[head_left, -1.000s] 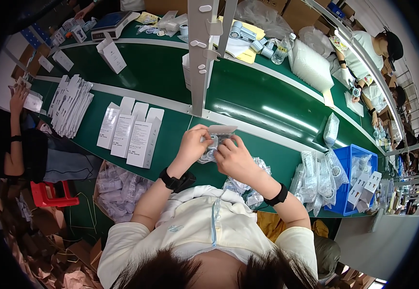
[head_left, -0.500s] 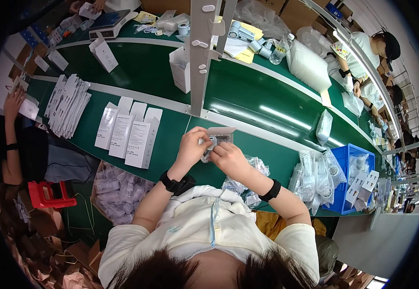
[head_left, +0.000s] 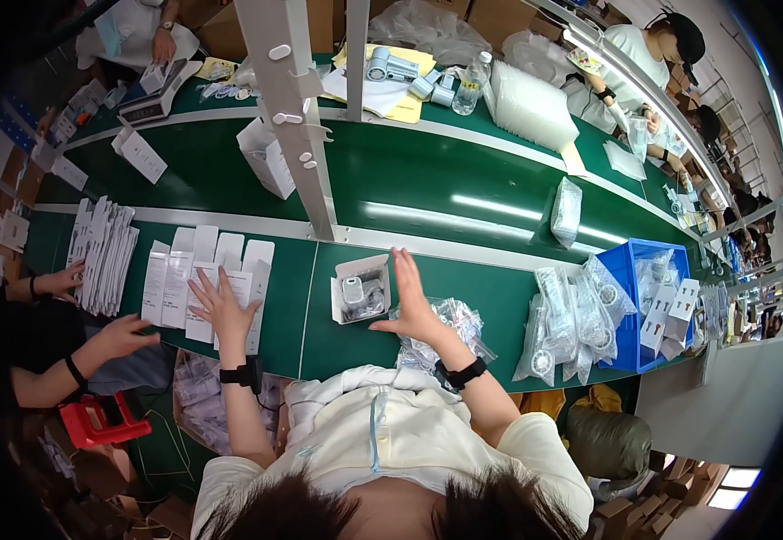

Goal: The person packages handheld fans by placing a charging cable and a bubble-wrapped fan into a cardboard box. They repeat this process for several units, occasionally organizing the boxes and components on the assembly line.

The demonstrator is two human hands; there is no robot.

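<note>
Left hand (head_left: 220,310) is lying flat, fingers spread, holding nothing, on the flat white cartons (head_left: 202,281) at centre-left of frame. Right hand (head_left: 409,301) is standing edge-on, open & empty, just beside the small open box (head_left: 361,290) w/ a grey part inside, frame centre, on green table (head_left: 319,333).

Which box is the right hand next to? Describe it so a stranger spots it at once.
Start at the green table below the white upright post. Just left of the right hand sits a small white carton. Unlike the flat white cartons under the left hand, it stands open with parts inside.
</note>
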